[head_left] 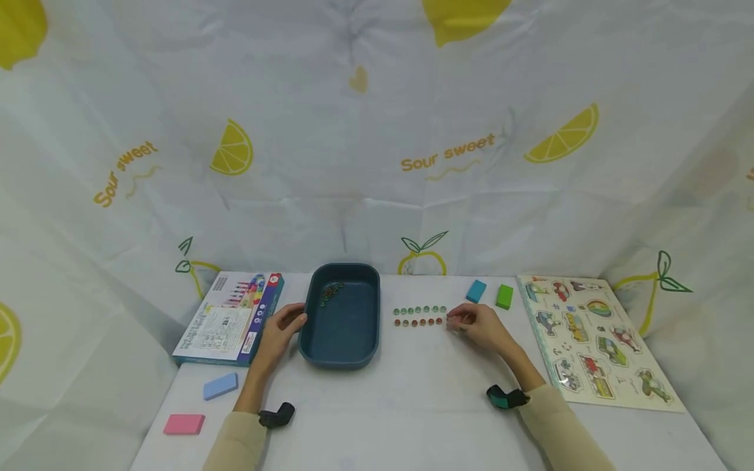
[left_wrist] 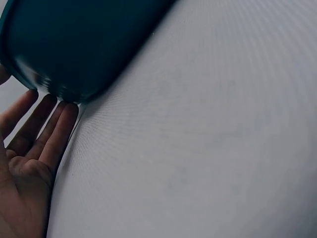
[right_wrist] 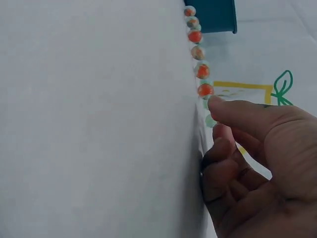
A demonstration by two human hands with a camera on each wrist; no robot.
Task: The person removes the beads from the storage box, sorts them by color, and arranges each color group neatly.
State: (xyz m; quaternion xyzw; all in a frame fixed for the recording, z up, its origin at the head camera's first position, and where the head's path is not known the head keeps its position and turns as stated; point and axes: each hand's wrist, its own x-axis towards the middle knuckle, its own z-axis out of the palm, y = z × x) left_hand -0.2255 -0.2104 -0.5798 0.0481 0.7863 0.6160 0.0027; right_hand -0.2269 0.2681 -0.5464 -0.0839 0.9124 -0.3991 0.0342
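Observation:
A dark blue tray [head_left: 343, 327] stands in the middle left of the table, with a small cluster of marbles [head_left: 330, 292] at its far left corner. At its left side, my left hand [head_left: 283, 332] rests fingertips against the wall. Those fingers [left_wrist: 62, 130] look mostly straight in the left wrist view. To the tray's right lie two rows of glass marbles: a greenish row [head_left: 419, 310] behind, an orange-red row [head_left: 418, 322] in front. My right hand [head_left: 478, 327] is at the rows' right end, thumb [right_wrist: 237, 113] and curled fingers close together. Whether they pinch a marble is hidden.
A boxed set [head_left: 226, 320] lies left of the tray, with light blue [head_left: 220, 386] and pink [head_left: 184, 424] blocks nearer me. Blue [head_left: 476, 291] and green [head_left: 504, 296] blocks sit behind my right hand. A picture puzzle board [head_left: 595, 340] lies at right. A printed cloth [head_left: 353, 163] hangs behind.

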